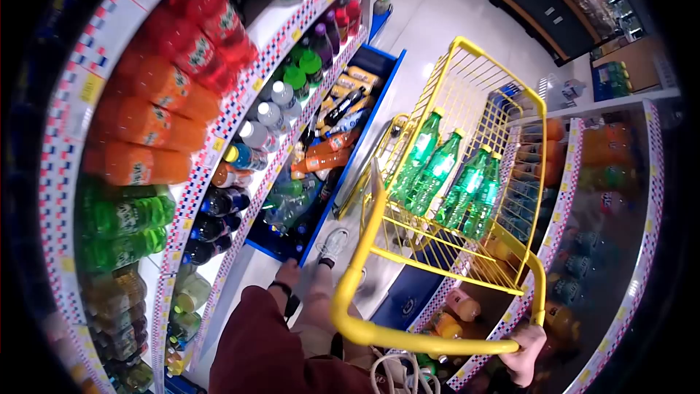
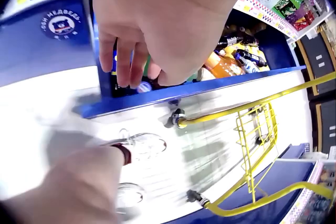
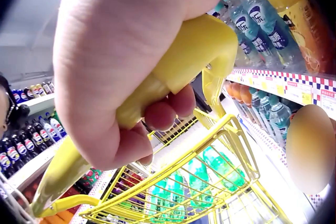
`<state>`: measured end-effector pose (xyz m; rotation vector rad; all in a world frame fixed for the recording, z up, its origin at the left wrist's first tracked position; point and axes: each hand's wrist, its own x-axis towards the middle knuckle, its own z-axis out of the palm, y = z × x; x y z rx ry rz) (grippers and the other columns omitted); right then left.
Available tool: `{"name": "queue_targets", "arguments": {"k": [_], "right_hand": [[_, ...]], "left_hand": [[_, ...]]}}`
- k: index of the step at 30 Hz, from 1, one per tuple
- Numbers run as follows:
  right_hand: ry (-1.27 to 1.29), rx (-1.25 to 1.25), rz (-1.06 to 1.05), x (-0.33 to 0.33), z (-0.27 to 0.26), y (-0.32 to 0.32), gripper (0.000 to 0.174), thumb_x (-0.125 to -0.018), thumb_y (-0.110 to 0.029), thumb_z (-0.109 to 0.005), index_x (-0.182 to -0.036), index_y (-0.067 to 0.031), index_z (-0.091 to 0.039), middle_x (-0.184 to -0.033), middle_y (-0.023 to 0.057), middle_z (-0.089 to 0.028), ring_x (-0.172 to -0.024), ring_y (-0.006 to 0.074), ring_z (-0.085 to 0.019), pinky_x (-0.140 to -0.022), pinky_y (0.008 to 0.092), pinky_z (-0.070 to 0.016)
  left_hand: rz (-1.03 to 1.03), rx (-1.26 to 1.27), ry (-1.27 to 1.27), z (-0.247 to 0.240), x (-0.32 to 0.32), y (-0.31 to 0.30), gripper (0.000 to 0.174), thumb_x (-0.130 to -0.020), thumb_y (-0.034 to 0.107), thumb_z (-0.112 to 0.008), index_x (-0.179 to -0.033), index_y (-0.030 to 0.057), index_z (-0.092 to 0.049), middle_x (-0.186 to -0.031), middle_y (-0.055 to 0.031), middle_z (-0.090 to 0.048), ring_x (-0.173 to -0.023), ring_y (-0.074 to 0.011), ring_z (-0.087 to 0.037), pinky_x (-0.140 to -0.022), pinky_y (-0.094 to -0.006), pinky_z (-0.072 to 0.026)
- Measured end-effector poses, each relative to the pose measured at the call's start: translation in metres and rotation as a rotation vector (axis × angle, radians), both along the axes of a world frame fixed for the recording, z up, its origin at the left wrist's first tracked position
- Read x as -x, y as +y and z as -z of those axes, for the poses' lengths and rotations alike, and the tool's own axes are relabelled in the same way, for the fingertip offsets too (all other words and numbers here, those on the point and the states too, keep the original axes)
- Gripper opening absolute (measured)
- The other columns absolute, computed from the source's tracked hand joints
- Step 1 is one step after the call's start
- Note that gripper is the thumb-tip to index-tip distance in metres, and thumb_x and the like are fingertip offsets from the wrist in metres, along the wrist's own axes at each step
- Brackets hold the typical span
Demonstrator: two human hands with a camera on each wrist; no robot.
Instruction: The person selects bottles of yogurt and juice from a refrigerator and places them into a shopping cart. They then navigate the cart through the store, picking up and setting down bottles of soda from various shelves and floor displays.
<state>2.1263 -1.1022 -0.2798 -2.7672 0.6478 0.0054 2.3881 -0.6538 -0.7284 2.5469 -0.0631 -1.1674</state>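
Observation:
In the head view my right hand (image 1: 526, 354) grips the right end of the yellow cart handle (image 1: 423, 338). The right wrist view shows its fingers (image 3: 160, 116) curled round the yellow bar. Several green plastic bottles (image 1: 439, 168) lean side by side in the wire basket (image 1: 536, 146). My left hand (image 1: 289, 274) hangs beside the near corner of a pulled-out blue drawer (image 1: 355, 153). Up close, the left fingers (image 2: 124, 69) point loosely down and overlap the drawer's inside, with nothing held between them. Orange and clear bottles and several cans lie in the drawer.
Shelves of red, orange and green soda bottles (image 1: 149, 164) rise on the left. Another drinks shelf (image 1: 576, 175) stands close along the cart's right side. Pale floor (image 1: 415, 14) runs ahead toward dark cabinets (image 1: 539, 18). My shoe (image 1: 335, 242) is near the drawer.

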Motion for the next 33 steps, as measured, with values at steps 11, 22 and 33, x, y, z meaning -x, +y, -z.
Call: {"name": "queue_targets", "arguments": {"k": [11,22,33], "right_hand": [[-0.275,0.068,0.02,-0.017,-0.009,0.016,0.013,-0.048,-0.02,-0.066,-0.056,-0.0097,-0.063,-0.055,0.0081,-0.058,-0.052,0.0267,-0.056,-0.055,0.035,-0.0429],[-0.223,0.081,-0.016,-0.027,-0.009,0.008,0.018,-0.046,-0.025,-0.068,-0.057,-0.0108,-0.065,-0.052,0.0101,-0.056,-0.052,0.0289,-0.057,-0.05,0.0356,-0.0464],[-0.038,0.019,0.105,-0.04,-0.016,0.017,0.021,-0.051,-0.036,-0.071,-0.06,-0.017,-0.066,-0.055,0.0067,-0.059,-0.054,0.0287,-0.059,-0.053,0.0363,-0.0481]], "left_hand": [[0.493,0.086,0.047,-0.128,0.051,0.16,0.048,-0.086,0.049,-0.046,-0.082,0.0071,-0.068,-0.087,-0.0182,-0.063,-0.088,-0.0338,-0.058,-0.077,-0.0451,-0.0438],[0.315,0.333,0.053,-0.157,0.066,0.21,0.018,-0.082,0.022,-0.052,-0.086,0.0096,-0.065,-0.076,-0.0116,-0.063,-0.069,-0.0244,-0.061,-0.063,-0.0366,-0.0473],[0.398,0.462,0.139,-0.17,-0.125,0.166,0.024,-0.082,0.029,-0.054,-0.086,0.0081,-0.065,-0.076,-0.0133,-0.063,-0.069,-0.0244,-0.06,-0.065,-0.0353,-0.047]]}}
